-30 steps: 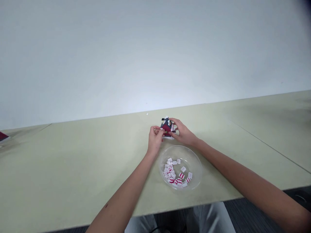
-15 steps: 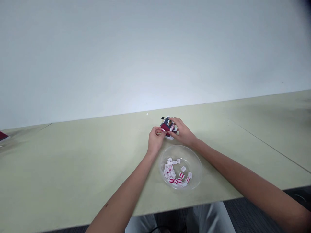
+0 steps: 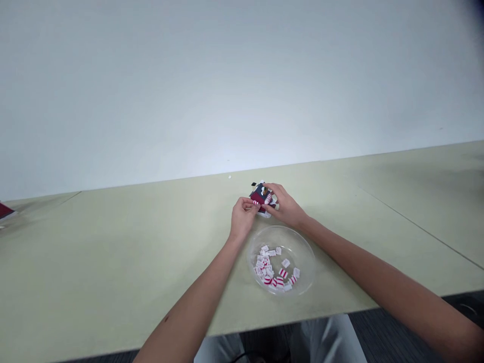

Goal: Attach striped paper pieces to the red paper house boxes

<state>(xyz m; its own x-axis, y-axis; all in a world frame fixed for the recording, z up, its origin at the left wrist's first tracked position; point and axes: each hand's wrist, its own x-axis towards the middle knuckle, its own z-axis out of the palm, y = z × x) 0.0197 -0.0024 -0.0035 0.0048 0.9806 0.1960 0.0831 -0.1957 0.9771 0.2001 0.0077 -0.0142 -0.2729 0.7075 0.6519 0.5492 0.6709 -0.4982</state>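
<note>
- While your two hands meet above the table (image 3: 132, 262), the model (image 3: 259, 195) sits between them, just beyond the bowl (image 3: 304, 252).
- Right hand (image 3: 286, 206): grip closed on the model's right side, thumb low at the front, fingers over the top.
- Left hand (image 3: 243, 217): grip pinched on a striped piece (image 3: 256, 202) at the model's left front.
- Done, as you have it: model looks partly built, dark and red faces in place, another striped piece (image 3: 268, 198) near your right thumb.
- Remaining, by judgement: white and red-striped bits (image 3: 263, 264) lie loose in the bowl, most heaped to its left; how many belong on the model, you can't tell.
- Hard to read: your fingers cover much of the model's sides. Pinched piece seated or merely held against it? Too small to say.
- Unclear whether the model rests on the table or hangs in your hands.
- Cut off: red-and-dark object (image 3: 5, 211) at the far left edge.
</note>
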